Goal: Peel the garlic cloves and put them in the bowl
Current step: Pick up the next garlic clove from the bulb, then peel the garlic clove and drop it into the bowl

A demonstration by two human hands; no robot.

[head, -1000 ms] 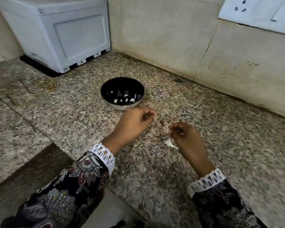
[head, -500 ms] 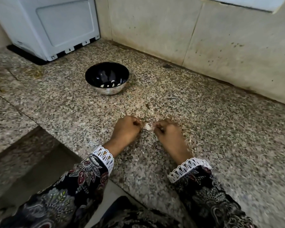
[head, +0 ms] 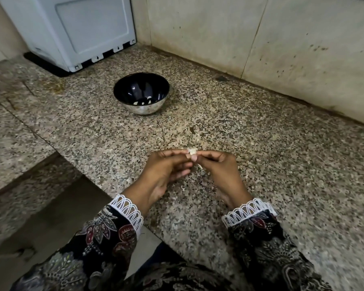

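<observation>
A small pale garlic clove (head: 192,151) sits between my fingertips, just above the speckled granite counter (head: 261,164). My left hand (head: 166,166) pinches it from the left and my right hand (head: 219,166) pinches it from the right. A thin strip of skin (head: 199,166) hangs below the clove. Farther back and to the left stands the dark metal bowl (head: 122,95), with a few white peeled cloves (head: 144,101) on its bottom.
A white appliance (head: 76,32) stands at the back left on the counter. Stained wall tiles (head: 261,49) run along the back and right. The counter's edge drops off at the lower left (head: 76,171). A small brown scrap (head: 191,130) lies beyond my hands.
My hands came together from apart and drew nearer to me, away from the bowl. Both now pinch the clove, and the palms have turned more upward.
</observation>
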